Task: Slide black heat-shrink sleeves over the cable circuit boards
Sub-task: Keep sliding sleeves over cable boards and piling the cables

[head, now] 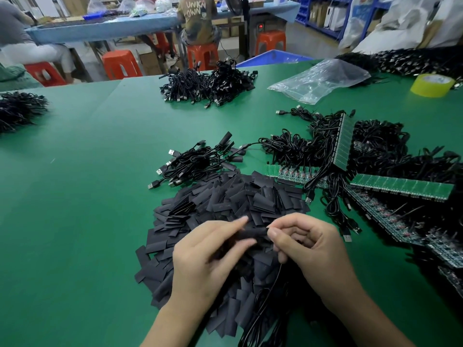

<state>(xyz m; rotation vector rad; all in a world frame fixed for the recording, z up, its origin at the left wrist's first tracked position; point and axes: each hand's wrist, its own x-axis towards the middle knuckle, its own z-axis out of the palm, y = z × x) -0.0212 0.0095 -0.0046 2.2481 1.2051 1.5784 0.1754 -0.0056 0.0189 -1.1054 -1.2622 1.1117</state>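
Over a big heap of flat black heat-shrink sleeves (225, 201), both my hands meet. My left hand (205, 256) pinches one black sleeve (253, 232) between thumb and fingers. My right hand (310, 244) pinches the sleeve's right end, where a cable end goes in; the board itself is hidden. A thin black cable (271, 286) hangs down from my right hand toward me. Green circuit-board strips (400, 187) with attached cables lie to the right.
A small bundle of sleeved USB cables (198, 161) lies beyond the heap. Farther back sit a larger cable pile (210, 83), a clear plastic bag (318, 78) and a yellow tape roll (432, 85). More cables (17, 108) lie far left. People sit at a far table.
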